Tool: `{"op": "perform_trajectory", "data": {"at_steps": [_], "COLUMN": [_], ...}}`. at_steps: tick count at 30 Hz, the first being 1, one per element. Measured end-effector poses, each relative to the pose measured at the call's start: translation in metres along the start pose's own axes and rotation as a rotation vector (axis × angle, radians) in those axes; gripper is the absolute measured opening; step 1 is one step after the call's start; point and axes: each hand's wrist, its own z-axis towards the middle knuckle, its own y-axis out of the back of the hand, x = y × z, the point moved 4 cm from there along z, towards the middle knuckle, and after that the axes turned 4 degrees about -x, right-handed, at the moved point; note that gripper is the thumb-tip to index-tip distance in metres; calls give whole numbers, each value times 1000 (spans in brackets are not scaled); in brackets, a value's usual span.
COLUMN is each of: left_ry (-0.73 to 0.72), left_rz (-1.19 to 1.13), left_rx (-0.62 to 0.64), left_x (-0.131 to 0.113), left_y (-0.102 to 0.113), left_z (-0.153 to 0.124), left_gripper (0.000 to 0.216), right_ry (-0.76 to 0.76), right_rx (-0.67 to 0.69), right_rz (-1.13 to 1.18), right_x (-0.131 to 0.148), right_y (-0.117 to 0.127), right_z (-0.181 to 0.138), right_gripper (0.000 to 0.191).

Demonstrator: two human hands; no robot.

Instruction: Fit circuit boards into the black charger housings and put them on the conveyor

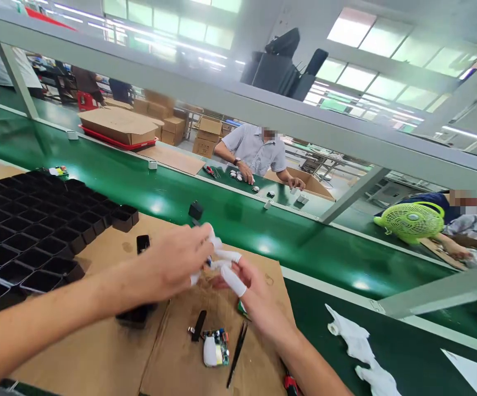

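Left hand: fingers in white cots, pinched shut on a small part at frame centre; the part is mostly hidden, only a bluish speck shows between the fingertips.
Right hand: meets the left from 4 o'clock; cotted forefinger and thumb closed on the same part.
Part, place: held in the air above the cardboard, between both hands, clear of the surface.
Part, axis: too hidden to tell its long axis or which way it points.
Progress: judged as mid-work; one part is in hand, and the tray at 9 o'clock shows only empty black cells in the pockets that can be seen.
Left to do: a circuit board with a white piece beside it lies at 6 o'clock, not in hand.
Tweezers: at 6 o'clock, just right of the board, long axis running from 1 to 7 o'clock, untouched.
Black clip: at 6 o'clock, just left of the board.
Cloth: white, at 4 o'clock on the green bench.
Belt: green, runs 10 to 4 o'clock beyond the hands; a small black block rides at 12 o'clock.
Others: a person seated across at 1 o'clock; a green fan at 3 o'clock.
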Motion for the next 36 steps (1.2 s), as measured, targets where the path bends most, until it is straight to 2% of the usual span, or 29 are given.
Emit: {"op": "perform_trajectory", "data": {"at_steps": [1,2,4,6,8,11,13,15,18,21,23,25,27,29,32,34,36], "left_ry": [-114,-168,-144,92,455,797,948,1039,964,782,727,787,949,1130,1251,1218,1087], "left_rz": [-26,-56,-126,-274,-552,-1082,-1215,-1155,-935,-727,-607,-413,-143,57,37,-46,-186], "left_rx": [-37,-65,-145,-244,-370,-403,-485,-616,-725,-676,-651,-692,-733,-659,-436,-439,-506], "left_x": [-26,-46,-74,-87,-93,-110,-120,-126,-135,-148,-151,-142,-122,-96,-63,-59,-68], "left_y": [1,1,3,2,-5,-35,-52,-63,-67,-64,-60,-53,-44,-38,-41,-41,-37], "left_z": [-10,-20,-40,-59,-79,-98,-105,-112,-118,-121,-127,-141,-158,-174,-190,-198,-203], "left_gripper": [37,38,50,63,69,43,34,30,19,22,31,41,57,75,55,42,40], "right_ry": [-21,-36,-62,-96,-131,-122,-98,-64,-28,-62,-64,-32,13,51,97,117,137], "right_rx": [11,19,2,-53,-111,-133,-123,-115,-84,-73,-100,-141,-174,-192,-221,-234,-232], "right_rz": [44,82,172,273,348,341,318,279,231,244,253,287,336,360,322,292,264], "right_x": [-3,-6,-14,-22,-31,-40,-45,-48,-53,-61,-64,-65,-64,-61,-57,-56,-57], "right_y": [-6,-11,-16,-15,-13,-16,-21,-28,-35,-36,-31,-25,-19,-15,-11,-7,0], "right_z": [-15,-28,-51,-67,-78,-87,-89,-91,-95,-98,-99,-98,-98,-98,-100,-102,-105], "right_gripper": [55,54,51,49,49,51,52,52,57,68,67,65,66,65,59,56,55]}}
